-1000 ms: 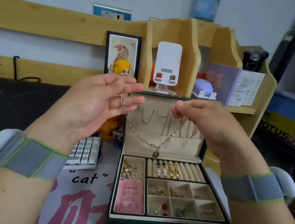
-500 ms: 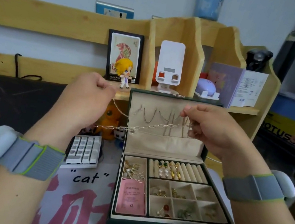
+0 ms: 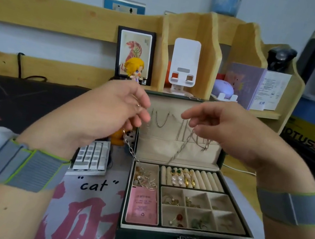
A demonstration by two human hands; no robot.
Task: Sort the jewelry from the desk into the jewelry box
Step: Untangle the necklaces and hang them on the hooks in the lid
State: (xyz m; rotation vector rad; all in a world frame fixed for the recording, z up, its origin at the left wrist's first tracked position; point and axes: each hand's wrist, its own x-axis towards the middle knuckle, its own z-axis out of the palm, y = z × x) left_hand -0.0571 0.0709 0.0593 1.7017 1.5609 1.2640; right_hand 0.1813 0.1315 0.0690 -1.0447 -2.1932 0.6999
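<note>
a wooden shelf unit point(image 3: 195, 31) stands along the back of the worktop. in one bay a white phone stand point(image 3: 184, 65) sits upright; to its left a framed tiger picture point(image 3: 135, 52) leans, with a yellow-haired figurine point(image 3: 134, 69) in front. right of the stand, a lilac case point(image 3: 223, 89) and a purple book point(image 3: 244, 85). lower left, a white keypad point(image 3: 92, 156) rests near a mat printed "cat" point(image 3: 96, 185). a dark pad point(image 3: 7, 105) lies far left.

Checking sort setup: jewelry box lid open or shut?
Open: the lid stands upright, necklaces hanging inside, tray compartments exposed.
</note>
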